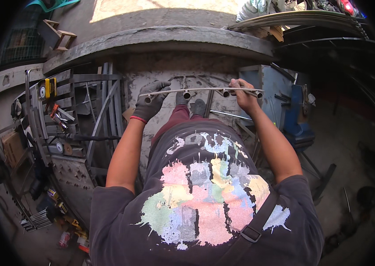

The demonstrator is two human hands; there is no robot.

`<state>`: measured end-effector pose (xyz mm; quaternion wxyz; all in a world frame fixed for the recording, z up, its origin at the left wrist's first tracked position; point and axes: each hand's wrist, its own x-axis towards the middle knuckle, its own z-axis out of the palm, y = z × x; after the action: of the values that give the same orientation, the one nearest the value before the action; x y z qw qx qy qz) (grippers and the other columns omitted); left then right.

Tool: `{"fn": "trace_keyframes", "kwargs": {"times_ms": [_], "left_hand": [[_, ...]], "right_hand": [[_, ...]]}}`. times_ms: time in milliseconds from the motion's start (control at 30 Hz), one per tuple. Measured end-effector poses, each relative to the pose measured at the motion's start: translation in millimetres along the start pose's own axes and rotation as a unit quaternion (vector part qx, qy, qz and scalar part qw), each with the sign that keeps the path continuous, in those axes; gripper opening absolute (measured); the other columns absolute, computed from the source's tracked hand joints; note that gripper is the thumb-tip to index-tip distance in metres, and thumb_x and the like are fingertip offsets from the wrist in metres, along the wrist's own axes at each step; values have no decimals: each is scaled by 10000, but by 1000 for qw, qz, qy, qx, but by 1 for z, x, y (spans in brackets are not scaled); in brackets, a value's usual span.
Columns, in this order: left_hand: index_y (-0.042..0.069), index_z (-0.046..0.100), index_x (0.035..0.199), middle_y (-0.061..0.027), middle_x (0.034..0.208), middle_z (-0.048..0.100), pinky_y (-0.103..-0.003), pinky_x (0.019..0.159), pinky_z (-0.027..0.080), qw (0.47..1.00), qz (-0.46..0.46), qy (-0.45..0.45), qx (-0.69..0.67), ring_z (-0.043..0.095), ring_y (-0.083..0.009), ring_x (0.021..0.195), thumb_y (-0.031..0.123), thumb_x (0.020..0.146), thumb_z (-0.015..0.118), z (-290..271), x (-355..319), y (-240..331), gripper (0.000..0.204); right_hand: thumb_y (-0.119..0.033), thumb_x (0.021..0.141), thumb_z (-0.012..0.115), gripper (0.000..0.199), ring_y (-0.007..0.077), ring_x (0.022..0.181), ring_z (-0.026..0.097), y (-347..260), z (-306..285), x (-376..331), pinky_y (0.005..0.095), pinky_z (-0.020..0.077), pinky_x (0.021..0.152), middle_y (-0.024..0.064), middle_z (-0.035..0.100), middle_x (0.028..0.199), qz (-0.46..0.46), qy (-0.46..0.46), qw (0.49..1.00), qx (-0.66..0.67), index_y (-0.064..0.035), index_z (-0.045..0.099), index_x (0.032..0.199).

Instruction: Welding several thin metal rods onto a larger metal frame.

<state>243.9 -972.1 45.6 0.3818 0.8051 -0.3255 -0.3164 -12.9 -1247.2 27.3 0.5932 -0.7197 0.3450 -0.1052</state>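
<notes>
Both my hands hold up a metal frame (pixel 205 89) in front of my body, roughly level. It has a long thin flat bar with several round tube ends along its underside, seen nearly end-on. My left hand (pixel 152 99), in a dark glove with a red cuff, is closed round its left end. At the right end, my bare right hand (pixel 244 95) grips the frame beside the last tubes, fingers wrapped over the top. Below the frame my shoes show on the dusty floor.
A concrete ledge (pixel 161 37) runs across the far side. To the left stands a metal rack (pixel 92 80) with bars, a yellow power tool (pixel 51 87) and other tools. A grey-blue metal cabinet (pixel 274 84) and a blue metal piece (pixel 296 119) stand right. A wooden stool (pixel 59 35) lies beyond the ledge.
</notes>
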Motion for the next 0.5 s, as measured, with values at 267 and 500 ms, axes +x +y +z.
{"fn": "trace_keyframes", "kwargs": {"times_ms": [267,500], "left_hand": [[44,747,1171,-142,1081,773,-352,858,574,1000,-2,15,-7,742,-238,957,226,1007,690,-9,3,-15,251],[45,730,1236,-160,1224,743,-421,1007,535,981,-56,105,151,705,-324,1139,393,1022,659,-37,21,-14,415]], "right_hand": [[-355,1101,584,419,130,749,661,-12,-1,15,305,547,699,94,708,841,18,-66,995,-78,23,679,946],[-364,1076,630,429,131,692,614,-51,19,29,307,520,667,90,652,773,64,-95,989,-95,11,641,867]]}}
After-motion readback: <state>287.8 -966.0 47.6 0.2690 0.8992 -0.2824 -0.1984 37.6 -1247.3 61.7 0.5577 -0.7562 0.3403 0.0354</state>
